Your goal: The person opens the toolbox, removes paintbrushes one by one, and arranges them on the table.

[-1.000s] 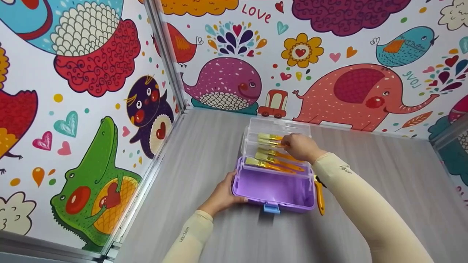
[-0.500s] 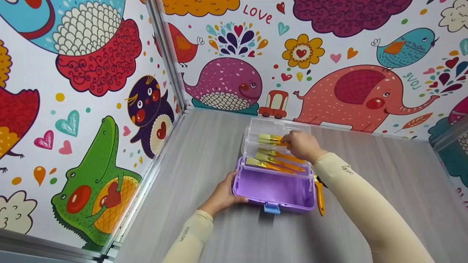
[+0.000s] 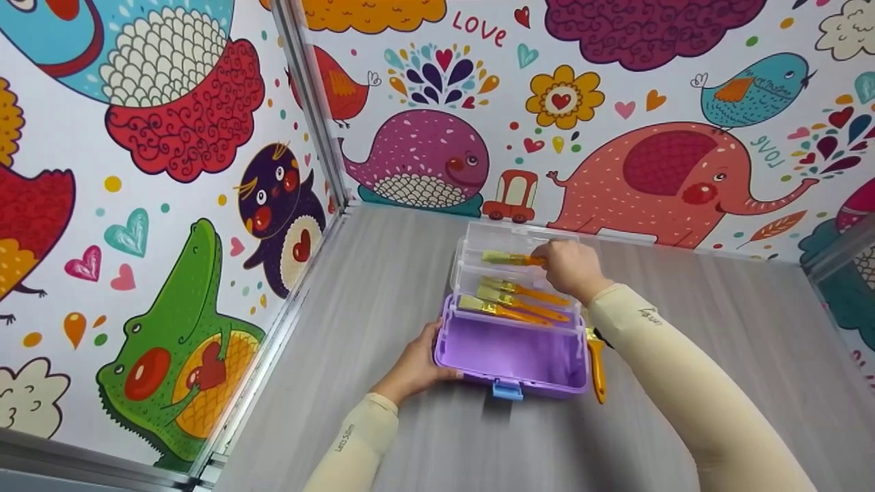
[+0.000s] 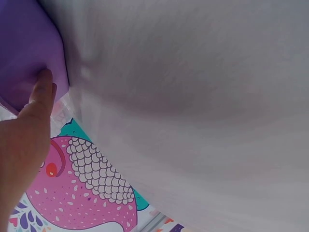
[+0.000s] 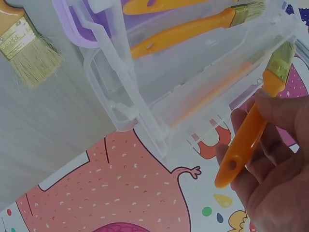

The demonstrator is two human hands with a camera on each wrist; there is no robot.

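Observation:
A purple toolbox (image 3: 513, 348) stands unfolded on the table, with clear trays (image 3: 468, 277) raised behind its bin. My left hand (image 3: 417, 362) holds the box at its front left corner; a fingertip presses the purple side in the left wrist view. At the upper tray, my right hand (image 3: 573, 268) pinches a flat paintbrush (image 5: 247, 137) by its orange handle, bristles pointing left in the head view. Several similar paintbrushes (image 3: 513, 311) lie in the lower trays. Through the clear plastic, another orange handle (image 5: 217, 94) shows dimly beside the held brush.
One more paintbrush (image 3: 597, 369) lies on the grey table (image 3: 383, 273), right of the box. A blue latch (image 3: 508, 390) hangs at the box's front. Printed cartoon walls (image 3: 424, 157) close off the back and left, with metal rails at their corner.
My right hand has moved slightly up and right with the paintbrush. Two brush heads showed at the upper tray before; one shows now in the head view. My left hand has stayed put.

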